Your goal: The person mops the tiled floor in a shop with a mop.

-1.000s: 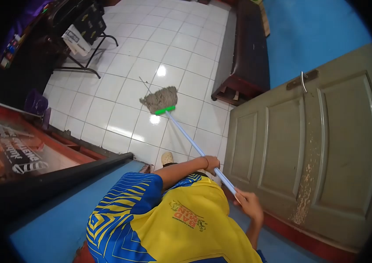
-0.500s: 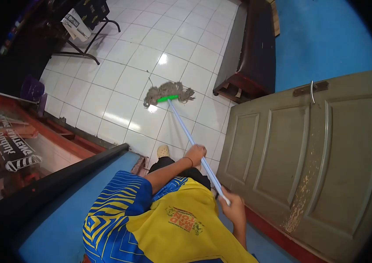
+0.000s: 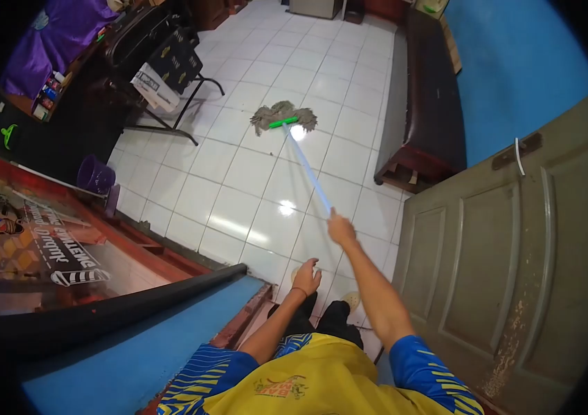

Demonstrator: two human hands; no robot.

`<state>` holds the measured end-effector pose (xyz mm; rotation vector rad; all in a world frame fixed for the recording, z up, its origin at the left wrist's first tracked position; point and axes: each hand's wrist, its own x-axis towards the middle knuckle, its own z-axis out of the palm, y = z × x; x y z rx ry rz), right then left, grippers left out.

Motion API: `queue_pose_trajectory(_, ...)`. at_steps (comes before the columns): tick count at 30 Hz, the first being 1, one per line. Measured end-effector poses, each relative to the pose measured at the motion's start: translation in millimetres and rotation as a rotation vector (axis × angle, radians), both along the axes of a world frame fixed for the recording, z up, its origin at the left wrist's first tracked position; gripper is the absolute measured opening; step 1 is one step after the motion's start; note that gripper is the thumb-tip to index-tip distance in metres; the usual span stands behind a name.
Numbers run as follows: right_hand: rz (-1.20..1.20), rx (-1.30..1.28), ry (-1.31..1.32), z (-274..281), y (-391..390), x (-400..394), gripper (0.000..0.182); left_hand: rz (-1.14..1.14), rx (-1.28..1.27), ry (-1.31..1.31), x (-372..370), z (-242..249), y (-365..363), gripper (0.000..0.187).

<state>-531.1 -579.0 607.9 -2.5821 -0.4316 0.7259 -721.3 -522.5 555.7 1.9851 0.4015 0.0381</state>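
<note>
A mop (image 3: 311,174) with a pale blue handle reaches away from me across the floor. Its grey string head (image 3: 263,119) lies spread on the white tiles, below a green clamp (image 3: 283,123). With the arm stretched forward, my right hand (image 3: 341,229) is closed around the near part of the handle. My left hand (image 3: 307,278) is off the mop, lower and to the left, fingers loosely apart and holding nothing.
An olive door (image 3: 470,270) stands on the right, with a dark padded bench (image 3: 432,104) beyond it. On the left are a folding chair (image 3: 169,69), a purple bucket (image 3: 95,175) and a red-framed glass panel (image 3: 38,228). White tiles (image 3: 238,169) cover the floor.
The mop head has slid farther away from me. My left hand has let go of the handle, while my right hand has moved forward with it. The view has tilted up.
</note>
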Motion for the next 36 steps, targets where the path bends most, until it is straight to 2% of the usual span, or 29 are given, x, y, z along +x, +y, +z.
queue_pose_trajectory(2,-0.019,-0.021,0.039,15,-6,-26,0.046,0.011,-0.035,0.111,-4,11,-19,0.048)
queue_pose_trajectory(3,-0.036,-0.011,0.04,21,-17,-42,0.045,-0.018,-0.039,0.158,-3,24,-29,0.062)
queue_pose_trajectory(4,-0.041,-0.007,0.057,21,-34,-56,0.046,-0.027,-0.04,0.147,-1,26,-40,0.062)
queue_pose_trajectory(6,-0.066,-0.007,0.095,26,-74,-87,0.047,-0.041,-0.072,0.025,6,21,-66,0.073)
queue_pose_trajectory(8,-0.088,-0.014,0.105,61,-116,-121,0.046,-0.102,-0.1,-0.04,23,9,-85,0.079)
queue_pose_trajectory(10,-0.119,0.022,0.131,107,-161,-156,0.044,-0.152,0.074,-0.268,35,-9,-100,0.08)
queue_pose_trajectory(11,-0.146,0.063,0.161,126,-185,-170,0.044,-0.227,0.066,-0.018,39,-11,-103,0.083)
queue_pose_trajectory(13,-0.156,0.299,0.17,157,-234,-197,0.051,-0.39,0.265,0.335,48,34,-104,0.084)
queue_pose_trajectory(14,-0.167,0.236,0.173,200,-243,-205,0.051,-0.431,0.301,0.305,49,28,-106,0.069)
queue_pose_trajectory(15,-0.183,0.174,0.183,250,-244,-212,0.051,-0.46,0.292,0.309,53,31,-114,0.069)
queue_pose_trajectory(16,-0.221,0.078,0.207,287,-241,-216,0.05,-0.573,0.324,0.402,56,39,-121,0.056)
queue_pose_trajectory(17,-0.254,-0.019,0.24,315,-238,-223,0.05,-0.687,0.355,0.501,52,48,-129,0.045)
queue_pose_trajectory(18,-0.272,-0.032,0.266,335,-236,-235,0.05,-0.721,0.363,0.413,40,77,-136,0.031)
queue_pose_trajectory(19,-0.244,0.013,0.242,348,-230,-237,0.049,-0.764,0.308,0.385,28,72,-146,0.027)
queue_pose_trajectory(21,-0.226,0.186,0.109,344,-224,-241,0.05,-0.675,0.205,0.326,22,65,-145,0.022)
queue_pose_trajectory(25,-0.354,0.168,0.263,337,-218,-228,0.041,-0.564,0.127,0.259,30,42,-145,0.013)
queue_pose_trajectory(28,-0.646,0.124,0.205,331,-204,-208,0.029,-0.42,0.139,0.209,54,21,-147,0.009)
queue_pose_trajectory(29,-0.646,0.115,0.201,320,-203,-208,0.029,-0.39,0.136,0.202,62,15,-144,0.008)
queue_pose_trajectory(31,-0.485,0.293,-0.076,286,-206,-201,0.029,-0.357,0.148,0.238,84,0,-136,0.008)
queue_pose_trajectory(33,-0.484,0.295,-0.07,256,-196,-194,0.028,-0.336,0.233,0.31,106,-10,-119,0.015)
queue_pose_trajectory(34,-0.422,0.284,-0.127,238,-189,-191,0.028,-0.309,0.351,0.355,115,-15,-110,0.026)
queue_pose_trajectory(36,-0.343,0.126,-0.159,223,-157,-175,0.029,-0.304,0.516,0.373,135,-2,-86,0.036)
